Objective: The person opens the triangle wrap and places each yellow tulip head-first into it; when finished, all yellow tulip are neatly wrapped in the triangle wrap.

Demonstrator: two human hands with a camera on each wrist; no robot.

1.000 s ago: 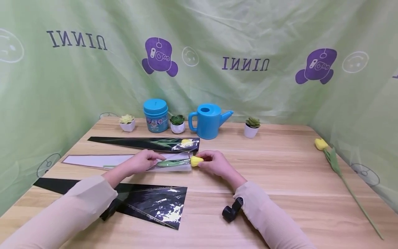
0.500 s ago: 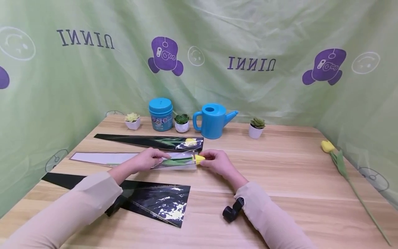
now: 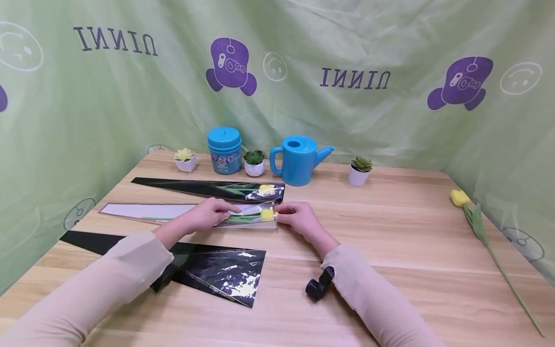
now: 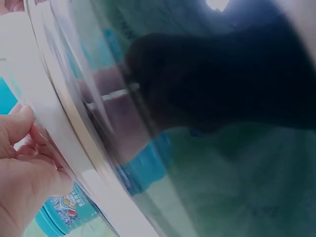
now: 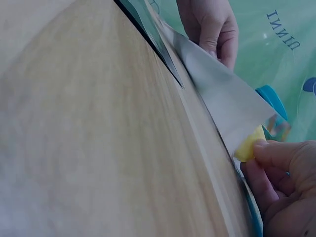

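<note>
Nearest on the wooden surface [image 3: 390, 270] lies a black sleeve [image 3: 217, 277] with a glossy clear face, at the near left, its narrow end running off to the left under the person's left forearm. A small black device [image 3: 315, 286] sits just beside the right sleeve cuff.

Farther in, at the middle, both hands work at a white sleeve [image 3: 143, 211] that lies flat, pointing left. The left hand [image 3: 208, 214] rests on the sleeve's wide part, its fingers curled over the upper sheet and pinching it; the left wrist view shows the fingers [image 4: 19, 133] folded against the white edge. The right hand [image 3: 297, 218] is at the sleeve's open right end, its grip pinching the yellow tulip [image 3: 266, 215] at the bloom. The right wrist view shows fingertips closed on the yellow head [image 5: 249, 143] just at the sleeve mouth. The tulip's green stem and leaves lie inside the sleeve, the bloom at its opening.

Just beyond, a second black sleeve [image 3: 186, 186] holds another yellow tulip. At the far right edge a loose tulip [image 3: 474, 221] lies bare.

Along the far edge stand a small succulent pot [image 3: 185, 160], a blue jar [image 3: 224, 150], a second pot [image 3: 254, 163], a blue watering can [image 3: 298, 153] and a third pot [image 3: 360, 170], before a green backdrop [image 3: 390, 29].
</note>
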